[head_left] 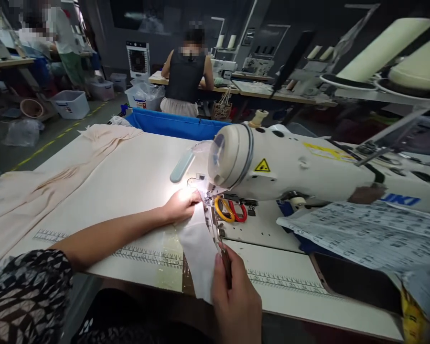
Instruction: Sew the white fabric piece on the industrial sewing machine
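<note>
The left hand lay nearly flat, fingers loosely curled and close together, pressing down on the white fabric piece right at the needle area of the sewing machine, under the machine's bright lamp. It pinned the cloth rather than gripped it. The right hand was nearer the table's front edge, closed around a slim dark-handled tool whose metal tip pointed up along the fabric's right edge toward the needle; whether those fingers also pinched the cloth could not be told. The white fabric piece ran from under the presser foot back toward the person and hung over the front of the table.

Just behind the needle, scissors with yellow and red handles lay on the machine bed. A long peach cloth lay spread across the table's left side, well apart from the hands. Printed sheets rested to the right. Beyond the table stood a blue bin, and another person sat at a far bench.
</note>
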{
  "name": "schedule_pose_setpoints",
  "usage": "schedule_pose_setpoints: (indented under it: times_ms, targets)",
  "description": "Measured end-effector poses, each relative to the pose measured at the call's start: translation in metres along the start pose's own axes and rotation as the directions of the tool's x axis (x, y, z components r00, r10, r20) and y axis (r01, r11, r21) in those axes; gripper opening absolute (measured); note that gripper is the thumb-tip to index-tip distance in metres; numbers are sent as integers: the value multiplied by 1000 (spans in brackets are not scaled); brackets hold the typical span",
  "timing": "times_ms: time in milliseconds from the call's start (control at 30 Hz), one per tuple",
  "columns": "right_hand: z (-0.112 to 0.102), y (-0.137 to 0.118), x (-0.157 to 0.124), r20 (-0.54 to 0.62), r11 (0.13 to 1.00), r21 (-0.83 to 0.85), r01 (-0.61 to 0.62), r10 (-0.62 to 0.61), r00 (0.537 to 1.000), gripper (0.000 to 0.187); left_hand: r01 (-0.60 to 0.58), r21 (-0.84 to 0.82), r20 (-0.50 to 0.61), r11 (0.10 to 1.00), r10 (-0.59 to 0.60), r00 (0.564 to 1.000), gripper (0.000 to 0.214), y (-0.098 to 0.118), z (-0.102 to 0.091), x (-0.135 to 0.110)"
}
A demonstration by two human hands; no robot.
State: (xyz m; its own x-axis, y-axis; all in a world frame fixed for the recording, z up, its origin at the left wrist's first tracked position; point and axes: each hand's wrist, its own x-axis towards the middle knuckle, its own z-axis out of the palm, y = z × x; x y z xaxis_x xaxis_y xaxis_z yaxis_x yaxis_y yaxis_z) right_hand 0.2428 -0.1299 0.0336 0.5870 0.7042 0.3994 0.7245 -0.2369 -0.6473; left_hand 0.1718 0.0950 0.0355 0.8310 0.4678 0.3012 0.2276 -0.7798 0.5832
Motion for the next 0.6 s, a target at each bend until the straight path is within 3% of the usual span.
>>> schedule_pose_setpoints:
  times_ms: [100, 200, 367, 600]
  targets:
    - [10, 13, 13, -21, 995, -94, 30, -33, 999, 47, 68, -232, 1, 970, -69, 998, 16, -5, -1, 1]
    - [22, 17, 25, -51, 980, -183, 72, -82, 995, 43, 88, -326, -19, 941, -99, 995, 17, -6, 1, 3]
    - [26, 16, 35, -14, 945, -253, 207, -218, 976, 38, 155, -408, 9, 900, -166, 986, 20, -7, 3, 5]
    - [27, 15, 40, -43, 944, -251, 216, -234, 971, 37, 171, -395, 23, 903, -176, 984, 21, -4, 1, 5]
